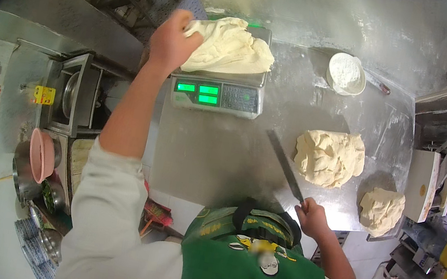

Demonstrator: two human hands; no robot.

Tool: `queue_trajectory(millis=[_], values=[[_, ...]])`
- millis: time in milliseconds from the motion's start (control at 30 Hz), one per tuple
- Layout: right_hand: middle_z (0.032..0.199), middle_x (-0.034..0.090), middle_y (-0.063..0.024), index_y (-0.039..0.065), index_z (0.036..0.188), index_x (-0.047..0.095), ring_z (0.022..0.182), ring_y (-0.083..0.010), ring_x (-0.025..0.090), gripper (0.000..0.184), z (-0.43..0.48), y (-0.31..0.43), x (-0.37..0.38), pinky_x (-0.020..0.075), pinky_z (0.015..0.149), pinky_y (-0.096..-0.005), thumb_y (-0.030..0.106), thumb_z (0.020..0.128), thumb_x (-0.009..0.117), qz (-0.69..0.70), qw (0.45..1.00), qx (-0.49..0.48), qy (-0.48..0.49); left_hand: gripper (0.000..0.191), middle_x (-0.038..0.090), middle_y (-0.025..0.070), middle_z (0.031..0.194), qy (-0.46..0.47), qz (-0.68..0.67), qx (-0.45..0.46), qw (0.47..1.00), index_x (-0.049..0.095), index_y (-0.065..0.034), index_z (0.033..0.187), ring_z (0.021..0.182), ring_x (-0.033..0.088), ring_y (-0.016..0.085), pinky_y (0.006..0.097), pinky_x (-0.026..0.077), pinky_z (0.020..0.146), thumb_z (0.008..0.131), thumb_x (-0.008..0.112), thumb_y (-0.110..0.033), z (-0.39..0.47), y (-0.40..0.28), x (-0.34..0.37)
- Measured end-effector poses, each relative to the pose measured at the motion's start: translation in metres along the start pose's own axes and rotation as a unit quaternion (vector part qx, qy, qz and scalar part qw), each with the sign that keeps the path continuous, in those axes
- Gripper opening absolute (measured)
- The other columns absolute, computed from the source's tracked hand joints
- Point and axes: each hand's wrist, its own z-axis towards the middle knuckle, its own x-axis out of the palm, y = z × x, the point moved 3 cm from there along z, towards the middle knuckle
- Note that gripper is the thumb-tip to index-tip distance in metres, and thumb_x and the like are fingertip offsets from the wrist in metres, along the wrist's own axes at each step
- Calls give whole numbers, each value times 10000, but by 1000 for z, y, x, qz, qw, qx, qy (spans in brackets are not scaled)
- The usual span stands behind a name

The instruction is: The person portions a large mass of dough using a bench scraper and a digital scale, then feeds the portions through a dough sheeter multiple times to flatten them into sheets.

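Note:
A large slab of pale dough (229, 48) lies over the steel platform of a digital scale (213, 96) with lit green displays. At the slab's left end, my left hand (174, 39) is curled around its edge. My right hand (313, 217) grips the handle of a long knife (285, 164), held near my apron at the front of the metal worktable (200, 149). The blade slants up and left, apart from any dough. Right of it sits a second lump of dough (330, 158). A smaller lump (381, 212) rests by the table's right corner.
Toward the back right stands a white bowl of flour (346, 73), with a thin tool (378, 83) beside it. A white box (421, 186) borders the table's right side. Off to the left are a metal stand (77, 94), a pink basin (42, 156) and stacked dishes (32, 251).

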Motion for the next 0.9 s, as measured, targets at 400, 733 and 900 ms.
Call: queue_trajectory(millis=[400, 733, 900], values=[[854, 667, -182, 90, 955, 613, 816, -389, 652, 242, 36, 34, 56, 520, 720, -485, 328, 925, 580, -204, 972, -22, 112, 709, 385, 146, 1476, 97, 154, 18, 983, 429, -119, 1416, 1396, 312, 322, 514, 216, 1138, 858, 623, -510, 9, 39, 90], [950, 618, -109, 136, 1029, 640, 959, -293, 609, 210, 99, 36, 141, 501, 811, -406, 173, 833, 576, -246, 922, -278, 111, 326, 587, 155, 1244, -141, -172, -68, 973, 559, 14, 1226, 1191, 528, 290, 385, 371, 1055, 917, 565, -90, -139, 55, -41], [985, 607, -97, 109, 1013, 637, 1002, -275, 595, 202, 120, 71, 179, 496, 834, -399, 218, 892, 515, -277, 888, -341, 139, 336, 627, 170, 1169, -27, -161, -274, 948, 583, 20, 1185, 1130, 576, 286, 376, 414, 1006, 882, 612, -120, -270, 55, -26]])
